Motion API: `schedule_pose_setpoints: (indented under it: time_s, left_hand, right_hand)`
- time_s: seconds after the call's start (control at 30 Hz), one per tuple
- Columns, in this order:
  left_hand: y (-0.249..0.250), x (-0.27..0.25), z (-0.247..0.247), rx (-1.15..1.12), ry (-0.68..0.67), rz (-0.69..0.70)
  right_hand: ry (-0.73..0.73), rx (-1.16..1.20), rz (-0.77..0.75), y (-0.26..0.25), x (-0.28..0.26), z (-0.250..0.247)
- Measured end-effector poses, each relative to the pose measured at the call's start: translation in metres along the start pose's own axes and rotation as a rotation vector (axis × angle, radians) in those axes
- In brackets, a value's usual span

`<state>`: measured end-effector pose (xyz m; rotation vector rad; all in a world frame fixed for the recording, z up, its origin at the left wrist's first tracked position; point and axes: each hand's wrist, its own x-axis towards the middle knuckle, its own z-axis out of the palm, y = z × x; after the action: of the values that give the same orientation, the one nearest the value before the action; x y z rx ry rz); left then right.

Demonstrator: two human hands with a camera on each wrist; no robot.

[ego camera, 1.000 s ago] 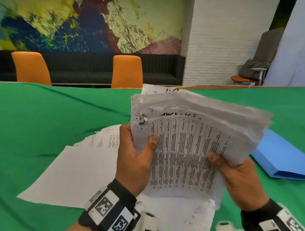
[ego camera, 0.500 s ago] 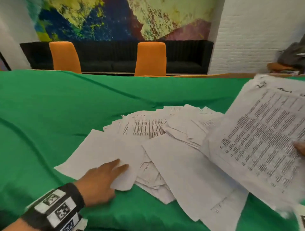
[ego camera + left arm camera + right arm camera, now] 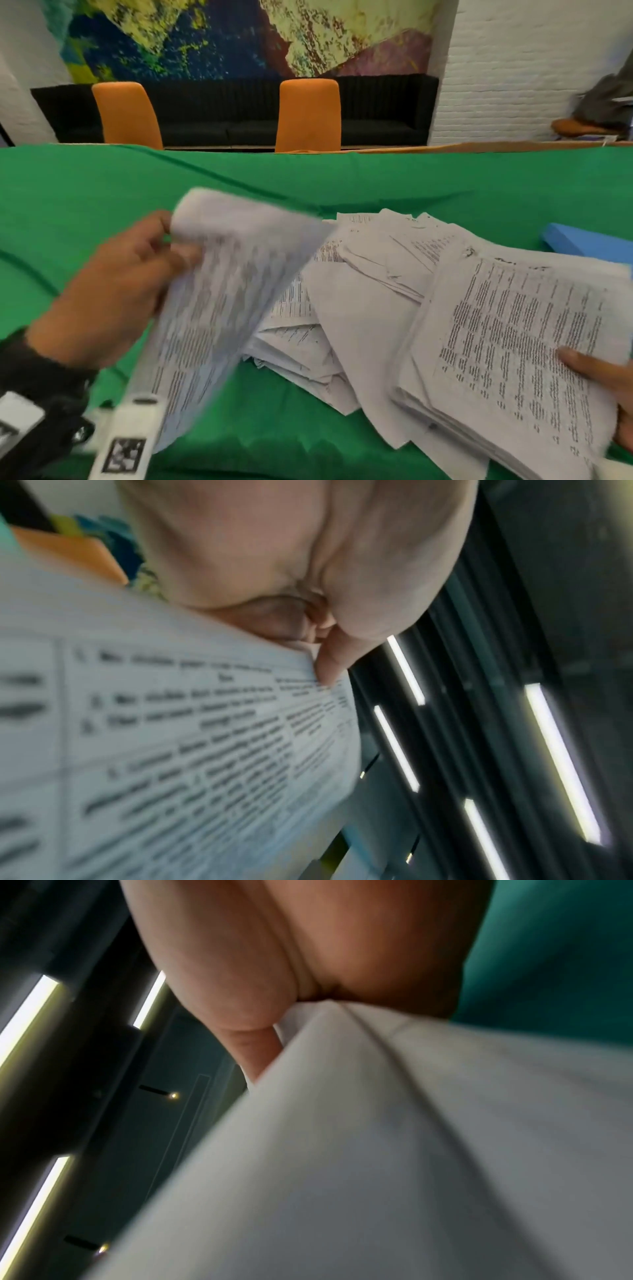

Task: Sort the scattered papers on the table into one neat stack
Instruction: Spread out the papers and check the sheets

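We are in the gathering step: our left hand (image 3: 116,291) pinches a printed sheet (image 3: 219,308) by its upper edge between thumb and fingers and holds it in the air, to the left of the loose pile (image 3: 349,308) that lies on the green table (image 3: 102,192). The sheet is blurred and hangs down toward us. Our right hand (image 3: 603,383) holds the gathered stack (image 3: 513,349) at its right side, with the thumb on the top page; this stack is to the right of the loose pile and its left part seems to overlap the pile's sheets. In the right wrist view the fingers are closed around the paper from below. The stack is thick but its edges are not aligned, and many sheets in the loose pile are crossed and creased, so we judge the task is about half done. The next move, we think, is to bring the lifted sheet across the pile and lay it on the stack, matching the corners. Left of the pile and beyond it the cloth gives wide room. To the right, behind the stack, a blue folder (image 3: 582,240) lies near, so there is less room on that side.
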<state>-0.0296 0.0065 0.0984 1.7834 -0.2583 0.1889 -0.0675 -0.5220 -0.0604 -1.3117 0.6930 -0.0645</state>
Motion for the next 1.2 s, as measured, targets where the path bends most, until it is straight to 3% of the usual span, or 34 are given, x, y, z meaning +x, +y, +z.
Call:
schedule_pose_setpoints:
  time_s: [0.03, 0.07, 0.17, 0.23, 0.33, 0.47, 0.6, 0.8, 0.87, 1.0, 1.1, 1.2]
  left_hand:
    - [0.01, 0.013, 0.0, -0.159, 0.032, -0.046]
    - [0.013, 0.024, 0.001, -0.276, 0.054, -0.1]
    - [0.0, 0.041, 0.033, -0.493, 0.06, -0.302]
    - [-0.024, 0.037, 0.069, -0.504, 0.042, -0.416]
    - [-0.064, 0.029, 0.113, -0.321, 0.054, -0.521]
    - [-0.09, 0.037, 0.123, 0.039, 0.089, -0.473]
    - [-0.097, 0.05, 0.124, 0.16, -0.049, -0.519]
    - [-0.089, 0.055, 0.144, -0.221, -0.063, -0.599]
    - [-0.089, 0.055, 0.149, -0.196, -0.051, -0.546]
    - [-0.1, 0.061, 0.143, 0.11, 0.016, -0.419]
    - [-0.096, 0.067, 0.127, 0.083, 0.083, -0.443]
    - [-0.071, 0.08, 0.094, 0.047, 0.236, -0.308]
  right_hand:
    - [-0.138, -0.014, 0.019, -0.004, -0.011, -0.006]
    - [-0.132, -0.078, 0.083, 0.008, -0.011, -0.005]
    - [-0.017, -0.039, -0.021, 0.0, -0.011, -0.002]
    - [-0.072, -0.005, -0.024, 0.004, -0.016, 0.001]
    - [-0.054, -0.036, -0.035, 0.004, -0.014, 0.003]
    - [-0.056, -0.07, -0.066, 0.003, -0.018, 0.004]
    - [-0.079, -0.079, -0.087, 0.003, -0.02, 0.009]
    - [-0.107, -0.107, -0.101, 0.004, -0.025, 0.015]
    - [-0.113, -0.096, -0.095, 0.003, -0.027, 0.015]
    - [-0.116, -0.09, -0.099, 0.003, -0.027, 0.015]
    - [-0.126, -0.077, -0.094, 0.003, -0.028, 0.016]
    - [-0.139, -0.067, -0.098, 0.001, -0.03, 0.017]
